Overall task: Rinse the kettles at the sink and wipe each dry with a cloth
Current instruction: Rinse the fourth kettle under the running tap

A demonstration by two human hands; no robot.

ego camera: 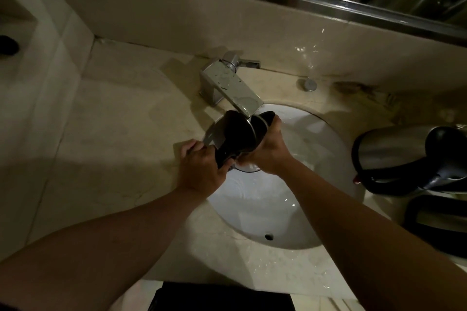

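The person tips a kettle [228,134] on its side under the faucet [235,91], over the sink [316,209], likely so water can run through it. The left hand [202,161] grips its black handle while the right hand [265,149] curls around the body to steady it. A second kettle [404,159] waits on the counter [113,134] to the right.

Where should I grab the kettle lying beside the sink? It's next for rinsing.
Probably the black handle of the steel kettle. It loops along the side facing the sink, so come from the basin side with your right hand, once it's free.
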